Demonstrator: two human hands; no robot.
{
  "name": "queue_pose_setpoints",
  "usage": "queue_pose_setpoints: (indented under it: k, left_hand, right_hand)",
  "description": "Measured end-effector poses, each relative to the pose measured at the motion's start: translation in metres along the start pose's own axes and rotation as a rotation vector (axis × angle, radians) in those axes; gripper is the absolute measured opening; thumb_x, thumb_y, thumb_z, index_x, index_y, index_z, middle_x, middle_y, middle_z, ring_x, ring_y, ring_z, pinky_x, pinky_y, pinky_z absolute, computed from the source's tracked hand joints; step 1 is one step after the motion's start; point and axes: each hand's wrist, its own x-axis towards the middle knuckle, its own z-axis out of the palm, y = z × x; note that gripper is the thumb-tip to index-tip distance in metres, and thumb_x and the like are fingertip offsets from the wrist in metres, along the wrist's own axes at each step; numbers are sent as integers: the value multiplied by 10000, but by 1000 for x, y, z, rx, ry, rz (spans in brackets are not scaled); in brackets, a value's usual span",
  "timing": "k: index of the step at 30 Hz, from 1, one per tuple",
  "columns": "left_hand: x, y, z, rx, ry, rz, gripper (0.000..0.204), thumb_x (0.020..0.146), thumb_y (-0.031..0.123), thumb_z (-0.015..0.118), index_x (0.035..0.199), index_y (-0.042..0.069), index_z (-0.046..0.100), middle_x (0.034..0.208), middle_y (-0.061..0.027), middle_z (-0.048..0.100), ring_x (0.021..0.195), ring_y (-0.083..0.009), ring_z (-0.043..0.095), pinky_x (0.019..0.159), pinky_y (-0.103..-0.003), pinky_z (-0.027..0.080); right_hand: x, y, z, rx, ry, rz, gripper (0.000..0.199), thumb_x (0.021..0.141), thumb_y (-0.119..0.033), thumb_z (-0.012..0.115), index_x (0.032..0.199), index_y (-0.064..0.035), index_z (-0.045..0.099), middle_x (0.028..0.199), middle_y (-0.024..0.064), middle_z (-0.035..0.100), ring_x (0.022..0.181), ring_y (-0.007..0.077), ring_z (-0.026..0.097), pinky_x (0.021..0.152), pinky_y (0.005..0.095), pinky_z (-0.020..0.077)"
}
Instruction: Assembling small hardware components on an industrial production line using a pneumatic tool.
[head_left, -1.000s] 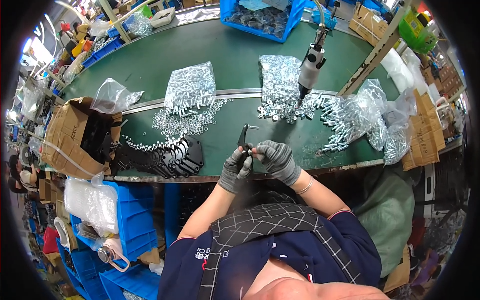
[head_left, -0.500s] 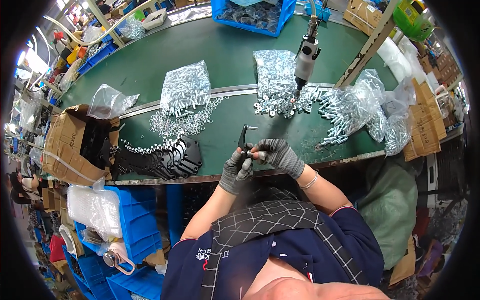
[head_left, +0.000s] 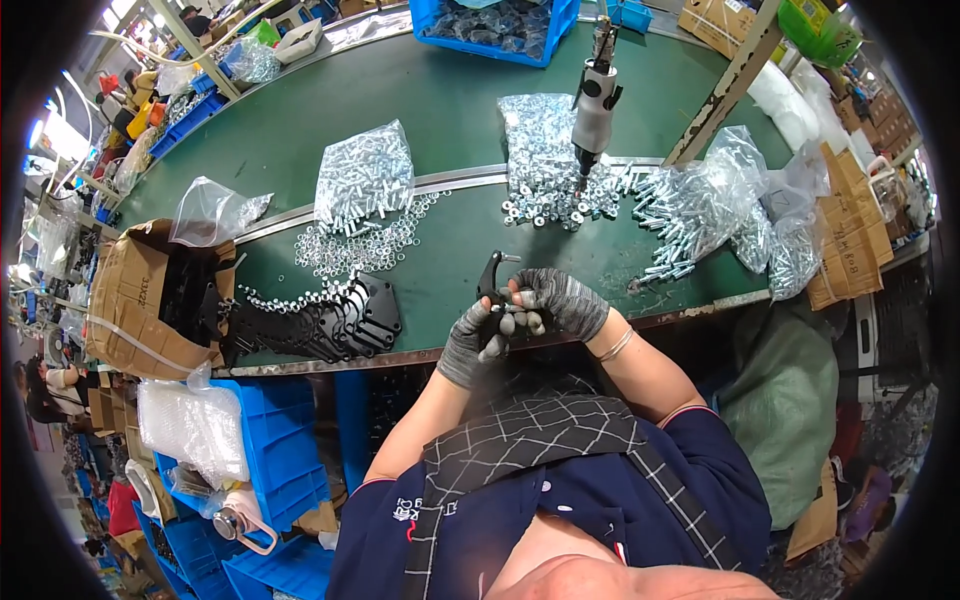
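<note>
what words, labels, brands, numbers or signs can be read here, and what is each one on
No wording is copied out here; marks stand on these:
Open brown carton at left: dark characters on its side.
Brown cardboard at right: dark characters, running sideways.
Navy shirt: small white lettering on the chest, too small to read in full.
Brown carton at upper right: small pale label, unreadable.
Held black part: no marking visible.

Grey striped knit gloves [head_left: 575,297] cover the left hand [head_left: 468,345] and right hand [head_left: 560,303]; behind the latter sits a silvery bangle [head_left: 618,345]. Below both, a black, white-gridded apron [head_left: 530,435] overlies a navy short-sleeved shirt [head_left: 725,470] with pale buttons [head_left: 547,487] and red-edged cuffs [head_left: 683,409]
</note>
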Motion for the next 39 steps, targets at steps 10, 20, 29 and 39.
queue_pose_setpoints:
  k: [10, 20, 29, 39]
  left_hand:
    - [8, 11, 34, 647, 374, 200, 492, 874, 411, 564, 967, -71, 593, 757, -154, 651, 491, -110, 558, 422, -159, 400]
    - [0, 5, 18, 3, 186, 190, 328, 919, 257, 532, 1116, -6, 528, 750, -119, 626, 344, -122, 434, 324, -207, 358]
    - [-3, 1, 6, -98, -37, 152, 325, 913, 215, 543, 1165, 11, 523, 951, -128, 635, 663, -151, 647, 458, -195, 502]
    - [11, 23, 20, 608, 456, 257, 319, 887, 297, 582, 957, -15, 596, 812, -142, 654, 550, -139, 588, 449, -218, 449]
  right_hand:
    - [5, -3, -3, -124, 64, -67, 202, 857, -178, 646, 999, -44, 594, 777, 6, 622, 635, 87, 574, 585, 220, 484]
    - [-6, 1, 30, -1284, 281, -916, 188, 773, -25, 674, 954, -20, 621, 796, 85, 658, 651, 190, 638, 571, 274, 499]
    - [-12, -5, 50, -1318, 316, -942, 154, 756, -3, 648, 887, -50, 581, 716, 126, 618, 619, 303, 615, 529, 351, 492]
    - [28, -13, -15, -1349, 446, -448, 187, 800, -139, 658, 930, -13, 611, 873, 144, 665, 788, 226, 652, 674, 339, 517]
